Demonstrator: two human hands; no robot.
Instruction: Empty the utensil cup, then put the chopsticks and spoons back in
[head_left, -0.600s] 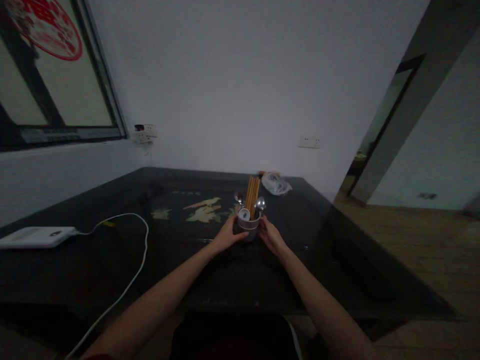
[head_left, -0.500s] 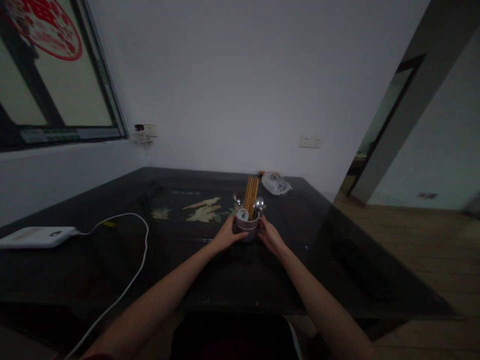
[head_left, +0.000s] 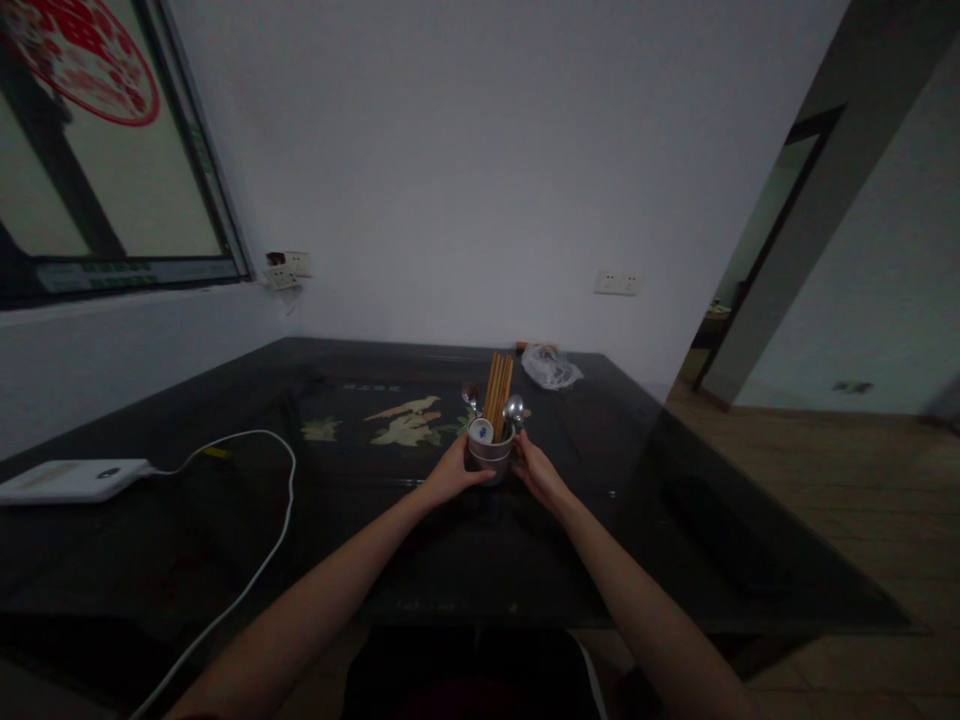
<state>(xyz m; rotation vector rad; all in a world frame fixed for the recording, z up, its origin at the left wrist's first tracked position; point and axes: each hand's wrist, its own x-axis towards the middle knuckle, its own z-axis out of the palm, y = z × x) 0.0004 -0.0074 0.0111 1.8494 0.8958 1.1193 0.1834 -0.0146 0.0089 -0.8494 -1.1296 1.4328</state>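
A small round utensil holder (head_left: 490, 456) with a pale band stands upright between my hands at the middle of the dark table. Wooden chopsticks (head_left: 498, 392) stick up out of it in a bundle. Metal spoons lean outward on both sides, one spoon (head_left: 514, 408) to the right and a darker spoon (head_left: 470, 395) to the left. A white round piece with a blue mark (head_left: 481, 431), perhaps a ceramic spoon, sits at the front of the opening. My left hand (head_left: 452, 471) is wrapped round the holder's left side, thumb across its front. My right hand (head_left: 538, 470) grips its right side, fingertips partly hidden.
The dark glossy table (head_left: 345, 560) carries a white power bank (head_left: 75, 481) with a white cable (head_left: 291, 480) at the left. A clear plastic bag (head_left: 550, 367) lies near the wall. A dark flat object (head_left: 724, 535) rests at the right. A bird picture (head_left: 405, 420) decorates the tabletop.
The holder and both hands appear slightly further left in view, and the camera has shifted a little. Both hands keep the same hold.
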